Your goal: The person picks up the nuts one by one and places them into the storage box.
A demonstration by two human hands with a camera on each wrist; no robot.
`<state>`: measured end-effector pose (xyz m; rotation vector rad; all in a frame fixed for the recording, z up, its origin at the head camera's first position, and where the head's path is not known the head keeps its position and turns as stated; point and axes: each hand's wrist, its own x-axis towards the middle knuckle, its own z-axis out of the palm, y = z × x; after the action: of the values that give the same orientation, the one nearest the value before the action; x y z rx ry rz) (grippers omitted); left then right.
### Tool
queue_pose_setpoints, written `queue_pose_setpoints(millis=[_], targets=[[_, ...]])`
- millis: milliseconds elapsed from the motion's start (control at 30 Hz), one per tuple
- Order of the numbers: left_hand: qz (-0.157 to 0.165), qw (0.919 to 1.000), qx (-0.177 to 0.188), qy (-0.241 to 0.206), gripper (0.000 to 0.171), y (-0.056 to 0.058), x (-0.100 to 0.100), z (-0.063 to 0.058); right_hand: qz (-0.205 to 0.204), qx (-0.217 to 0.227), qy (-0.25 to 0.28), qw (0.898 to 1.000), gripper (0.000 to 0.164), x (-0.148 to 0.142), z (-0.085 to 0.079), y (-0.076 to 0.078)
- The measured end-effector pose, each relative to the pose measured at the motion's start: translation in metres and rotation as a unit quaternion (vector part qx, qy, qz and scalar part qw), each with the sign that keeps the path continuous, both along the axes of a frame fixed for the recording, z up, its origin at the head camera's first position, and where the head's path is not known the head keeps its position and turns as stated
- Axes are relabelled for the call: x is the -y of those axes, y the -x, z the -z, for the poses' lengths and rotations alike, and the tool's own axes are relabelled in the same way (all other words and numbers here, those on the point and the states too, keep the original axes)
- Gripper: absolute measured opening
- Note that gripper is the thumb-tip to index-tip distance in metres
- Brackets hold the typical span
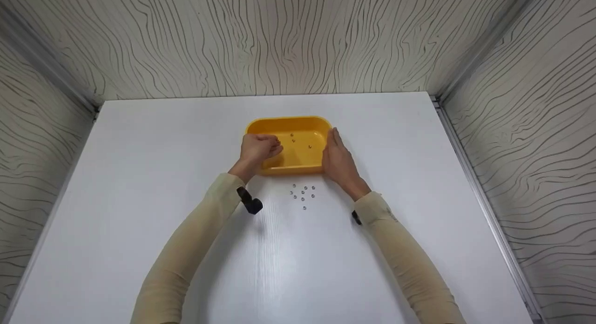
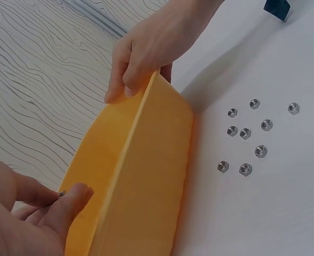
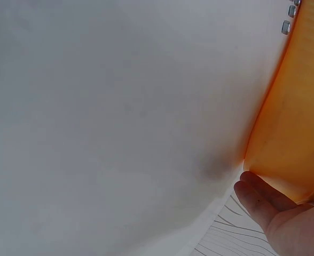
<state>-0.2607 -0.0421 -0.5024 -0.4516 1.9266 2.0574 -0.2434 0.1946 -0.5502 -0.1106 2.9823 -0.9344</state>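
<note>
Open yellow tray; nine silver nuts scattered beside it

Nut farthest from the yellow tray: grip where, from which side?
I'd pinch the nut across two opposite side flats, coming from above: it's hexagonal, lies hole-up, and sits apart from the other nuts, which should leave room on both sides.

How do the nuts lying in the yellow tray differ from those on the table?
The tray nuts rest on the floor of the yellow tray; the table nuts rest on the white table. Three tray nuts show; the table nuts number nine. Both groups are small and loosely scattered.
</note>
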Motion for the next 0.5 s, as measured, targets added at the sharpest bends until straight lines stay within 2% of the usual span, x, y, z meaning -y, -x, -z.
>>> queue_pose_setpoints(millis=[500], targets=[[-0.014,0.9996,-0.015,0.018,0.032,0.0007,-0.0003,-0.0034,-0.004,0.002,0.003,1.0,0.061,-0.0007,-0.001,-0.0003]])
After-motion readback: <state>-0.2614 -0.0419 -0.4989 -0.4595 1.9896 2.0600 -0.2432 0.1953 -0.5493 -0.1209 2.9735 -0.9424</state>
